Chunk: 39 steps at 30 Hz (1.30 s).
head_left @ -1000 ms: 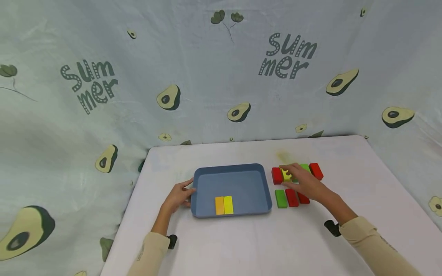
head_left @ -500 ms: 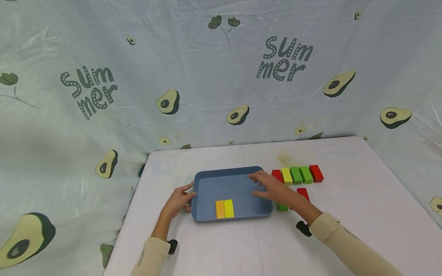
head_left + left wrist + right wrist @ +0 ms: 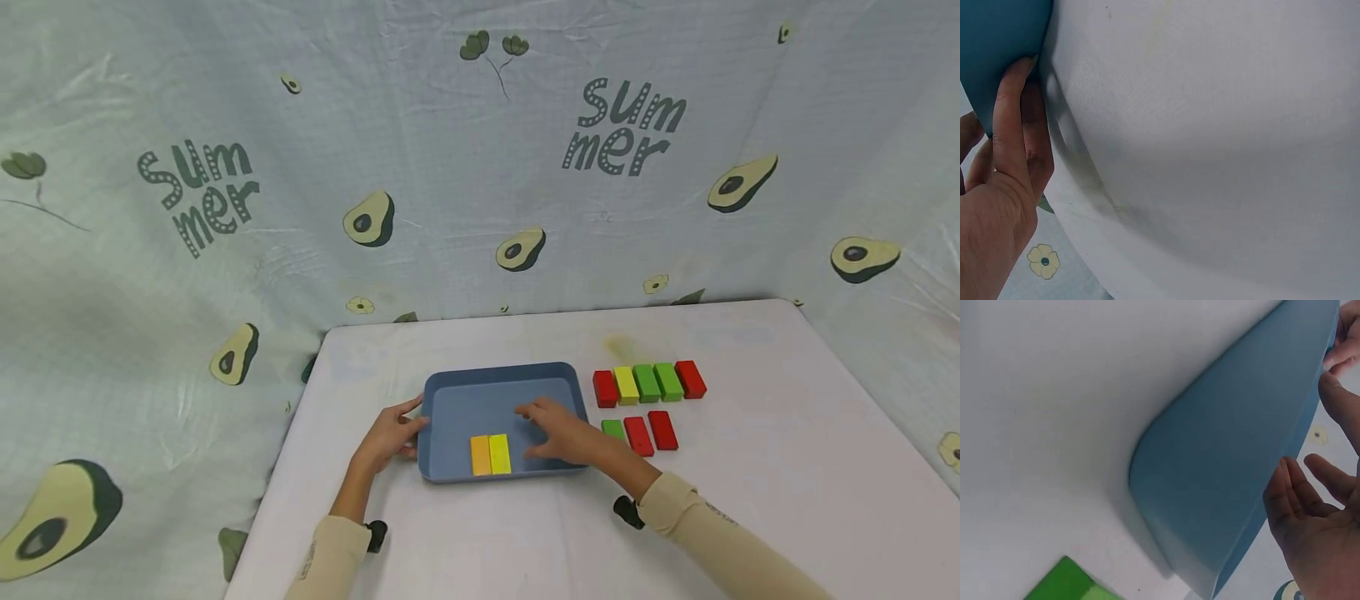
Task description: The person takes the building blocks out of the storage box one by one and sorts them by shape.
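Observation:
A blue-grey tray (image 3: 457,383) lies on the table with an orange block (image 3: 480,456) and a yellow block (image 3: 499,454) side by side near its front wall. My left hand (image 3: 388,433) holds the tray's left rim; in the left wrist view its fingers (image 3: 1010,125) lie against the outer wall. Above the right part of the tray hovers my right hand (image 3: 562,431), thumb and fingers apart and nothing between them. In the right wrist view the tray wall (image 3: 1222,437) hides part of the space under this hand (image 3: 1322,519).
Right of the tray, a back row holds red (image 3: 605,389), yellow (image 3: 626,385) and green blocks (image 3: 647,383), with another red block (image 3: 691,379) at its end. In front lie a green block (image 3: 612,428) and two red blocks (image 3: 638,436). A patterned cloth (image 3: 450,167) hangs behind.
My right hand has moved left from over the back row of blocks to above the tray, uncovering the row. The left hand stays at the tray's rim.

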Available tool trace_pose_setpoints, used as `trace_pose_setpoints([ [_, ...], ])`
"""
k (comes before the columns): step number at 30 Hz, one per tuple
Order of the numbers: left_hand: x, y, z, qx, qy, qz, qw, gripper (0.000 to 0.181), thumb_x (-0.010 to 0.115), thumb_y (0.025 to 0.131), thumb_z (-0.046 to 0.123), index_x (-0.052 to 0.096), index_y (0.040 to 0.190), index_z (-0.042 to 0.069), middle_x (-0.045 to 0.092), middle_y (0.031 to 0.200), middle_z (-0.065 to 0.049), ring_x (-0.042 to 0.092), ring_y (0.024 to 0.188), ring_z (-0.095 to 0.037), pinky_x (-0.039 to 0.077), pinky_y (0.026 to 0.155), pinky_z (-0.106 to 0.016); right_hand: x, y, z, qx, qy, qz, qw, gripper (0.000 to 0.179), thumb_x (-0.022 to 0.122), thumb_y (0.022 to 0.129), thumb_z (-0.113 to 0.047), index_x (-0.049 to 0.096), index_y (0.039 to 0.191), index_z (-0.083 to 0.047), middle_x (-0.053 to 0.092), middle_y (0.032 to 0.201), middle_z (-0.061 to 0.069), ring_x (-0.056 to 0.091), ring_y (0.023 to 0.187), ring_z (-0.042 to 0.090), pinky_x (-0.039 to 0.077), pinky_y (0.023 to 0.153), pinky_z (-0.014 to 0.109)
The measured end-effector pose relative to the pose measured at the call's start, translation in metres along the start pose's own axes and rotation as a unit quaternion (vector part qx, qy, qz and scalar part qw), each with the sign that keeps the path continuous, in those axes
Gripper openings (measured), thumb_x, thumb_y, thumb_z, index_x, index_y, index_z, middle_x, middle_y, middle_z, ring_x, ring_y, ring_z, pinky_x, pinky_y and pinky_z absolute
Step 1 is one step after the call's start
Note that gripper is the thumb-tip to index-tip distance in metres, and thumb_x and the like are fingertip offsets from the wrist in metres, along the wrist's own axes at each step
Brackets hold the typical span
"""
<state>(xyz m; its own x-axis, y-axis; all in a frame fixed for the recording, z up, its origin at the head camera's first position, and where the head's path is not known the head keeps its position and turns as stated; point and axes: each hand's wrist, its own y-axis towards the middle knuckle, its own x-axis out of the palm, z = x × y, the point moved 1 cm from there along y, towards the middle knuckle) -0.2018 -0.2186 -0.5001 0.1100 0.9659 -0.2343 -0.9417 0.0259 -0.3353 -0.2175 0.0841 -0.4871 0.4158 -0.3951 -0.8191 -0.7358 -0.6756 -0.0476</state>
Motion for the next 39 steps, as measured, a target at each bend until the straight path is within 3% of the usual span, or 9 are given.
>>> trace_pose_setpoints([
  [11,0.001,0.001,0.001,-0.011,0.006,0.007,0.9999,0.055,0.059,0.093,0.009,0.039,0.144,0.009,0.059,0.099,-0.021,0.062,0.076,-0.023,0.054,0.051,-0.033,0.013,0.002,-0.003,0.012,0.006,-0.036,0.9993,0.07,0.078,0.078,-0.03,0.048,0.137,-0.007,0.051,0.123,0.009,0.049,0.104,0.02,0.048,0.09,0.036],
  [28,0.001,0.004,-0.002,-0.013,0.009,0.011,0.9998,0.055,0.061,0.093,0.011,0.04,0.144,0.009,0.06,0.099,-0.02,0.061,0.073,-0.021,0.053,0.05,-0.034,0.019,0.011,-0.013,0.024,-0.027,-0.04,0.9985,0.07,0.082,0.075,-0.025,0.05,0.133,-0.005,0.051,0.123,0.011,0.05,0.106,0.022,0.047,0.092,0.036],
  [39,0.002,0.003,0.0,-0.009,0.009,0.012,0.9998,0.055,0.06,0.093,0.01,0.04,0.144,0.008,0.061,0.101,-0.02,0.062,0.076,-0.022,0.054,0.052,-0.035,0.026,0.012,-0.007,-0.014,-0.059,-0.023,0.9979,0.068,0.082,0.075,-0.027,0.052,0.131,-0.004,0.051,0.118,0.009,0.05,0.104,0.02,0.048,0.09,0.031],
])
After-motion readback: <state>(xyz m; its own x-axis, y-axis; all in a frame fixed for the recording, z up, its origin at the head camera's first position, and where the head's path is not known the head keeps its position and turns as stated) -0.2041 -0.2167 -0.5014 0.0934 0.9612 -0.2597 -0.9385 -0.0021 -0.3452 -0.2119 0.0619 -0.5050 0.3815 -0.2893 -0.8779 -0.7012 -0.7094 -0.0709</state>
